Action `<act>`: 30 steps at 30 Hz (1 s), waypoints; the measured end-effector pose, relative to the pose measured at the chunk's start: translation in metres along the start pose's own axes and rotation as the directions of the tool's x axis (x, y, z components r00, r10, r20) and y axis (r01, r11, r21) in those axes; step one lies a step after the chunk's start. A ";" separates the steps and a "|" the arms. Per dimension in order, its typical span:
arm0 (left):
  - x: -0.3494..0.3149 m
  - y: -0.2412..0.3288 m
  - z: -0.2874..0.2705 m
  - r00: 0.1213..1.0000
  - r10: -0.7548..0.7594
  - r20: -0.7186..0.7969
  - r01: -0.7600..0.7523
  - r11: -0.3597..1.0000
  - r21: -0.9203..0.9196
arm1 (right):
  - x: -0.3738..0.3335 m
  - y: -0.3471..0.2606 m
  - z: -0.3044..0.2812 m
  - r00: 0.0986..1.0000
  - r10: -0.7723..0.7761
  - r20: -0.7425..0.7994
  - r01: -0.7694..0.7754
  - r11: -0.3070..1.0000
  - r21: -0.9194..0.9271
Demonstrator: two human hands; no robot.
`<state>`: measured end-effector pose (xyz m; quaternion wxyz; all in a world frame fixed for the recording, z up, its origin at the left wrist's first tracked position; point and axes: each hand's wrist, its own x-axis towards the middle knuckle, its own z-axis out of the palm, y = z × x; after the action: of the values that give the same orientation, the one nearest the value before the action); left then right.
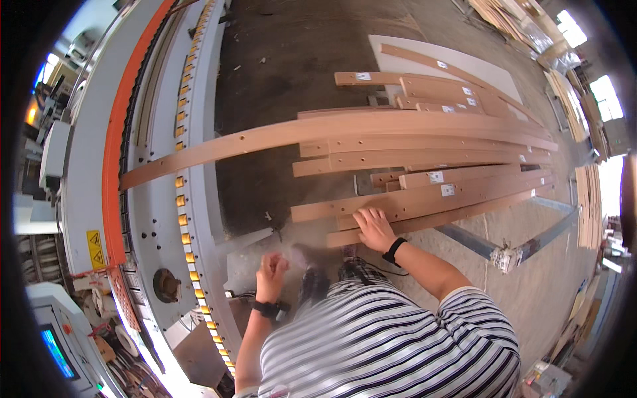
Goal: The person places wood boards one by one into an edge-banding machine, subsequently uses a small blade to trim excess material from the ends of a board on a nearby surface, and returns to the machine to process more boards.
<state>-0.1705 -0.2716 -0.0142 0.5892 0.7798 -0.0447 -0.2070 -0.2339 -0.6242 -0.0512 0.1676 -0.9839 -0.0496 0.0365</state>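
Near the middle of the scene, a person's right hand (375, 230) rested palm down over the left portion of the nearest stack of wooden boards (411, 200), its fingers bent on the upper faces. Whether this grip pinched an edge could not be told, since the underside was hidden. To its left and slightly nearer, the left hand (271, 275) hung apart from the boards, its fingers curled toward the thumb; no held object was discernible, though blur left this uncertain.

Farther off, a long drilled board (318, 134) lay across the other pieces, its left end spanning the yellow rollers (186, 239) and reaching the orange guard strip (118, 132) of the machine at left. Shorter labelled boards (434, 86) lay beyond it, near a white panel (491, 69); a grey metal frame (458, 233) projected at the near right.

The step in hand was judged to be the handling of one near board, with contact made but no lift evident. The next move would appear to call for the right fingers to secure a single edge and the left hand to support the near end, lest neighbouring boards slide along.
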 end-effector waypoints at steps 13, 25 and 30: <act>0.001 -0.024 0.032 0.976 -0.178 0.122 0.178 0.984 0.012 | -0.011 0.060 0.001 0.989 -0.142 -0.035 0.140 0.988 -0.066; 0.002 -0.010 0.045 0.945 -0.269 0.186 0.305 0.929 -0.209 | 0.004 0.011 -0.033 0.969 -0.198 0.145 0.154 0.951 0.267; 0.009 0.036 0.038 0.960 -0.257 0.111 0.277 0.813 -0.512 | 0.049 -0.101 -0.065 0.878 -0.442 -0.186 0.464 0.686 0.560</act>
<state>-0.1700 -0.3193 0.0085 0.7428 0.5848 0.1121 -0.3060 -0.1883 -0.5455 0.0412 0.4688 -0.8397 -0.2741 -0.0099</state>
